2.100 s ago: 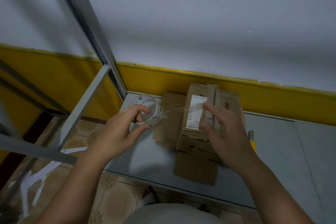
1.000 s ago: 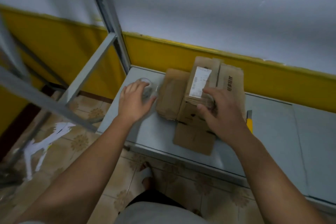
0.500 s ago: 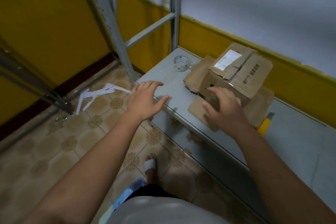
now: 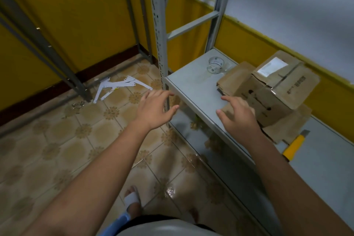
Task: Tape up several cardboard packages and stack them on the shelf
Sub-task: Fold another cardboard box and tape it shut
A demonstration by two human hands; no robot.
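Note:
A brown cardboard box with a white label on top sits on the grey shelf board, with loose flaps spread beneath it. A roll of clear tape lies on the board at the far left corner, apart from both hands. My right hand hovers with fingers spread just in front of the box's near corner and holds nothing. Off the board's left edge, my left hand hangs over the floor, fingers straight and empty.
A yellow utility knife lies on the board right of the box. Grey metal shelf uprights stand at the board's left end. White metal brackets lie on the tiled floor. Yellow-painted wall runs behind.
My left hand set the tape roll down on the board and drew back over the floor. My right hand came off the box. The view swung left and down.

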